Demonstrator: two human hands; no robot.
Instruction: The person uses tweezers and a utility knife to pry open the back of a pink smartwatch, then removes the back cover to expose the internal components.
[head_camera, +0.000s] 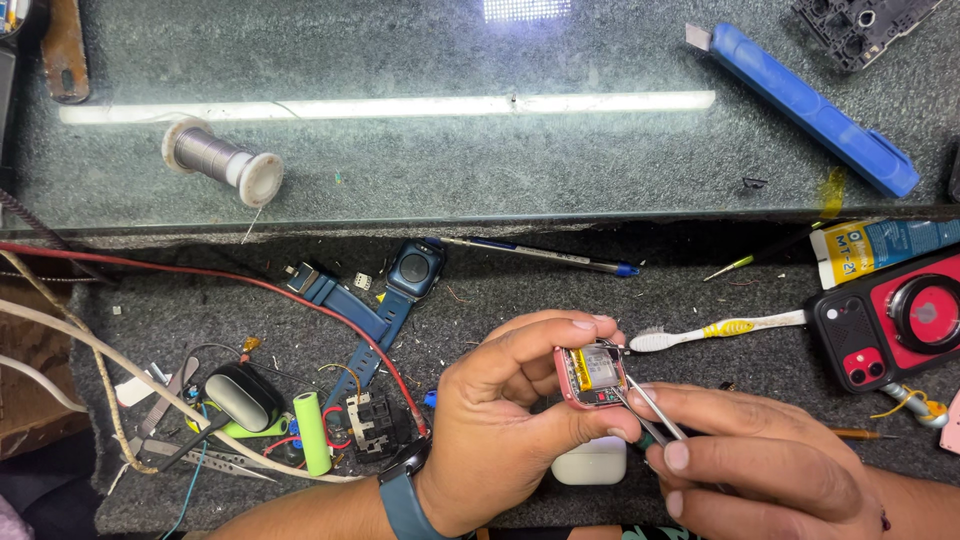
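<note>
While pinched between thumb and fingers of the left hand (510, 400), opened pink watch case (592, 377) held off the surface (700, 440), open face up toward the camera, silver-and-yellow battery showing inside. Right hand (750, 450) closed around thin metal tweezers (650, 405), tips entering the case at its lower right edge. Tweezers' long axis running from lower right up to upper left, into the case. Case directly left of the right hand, touching the left; hands close together. White earbud case (590, 462) just below both hands; white-and-yellow toothbrush (720, 330) just above the right hand.
</note>
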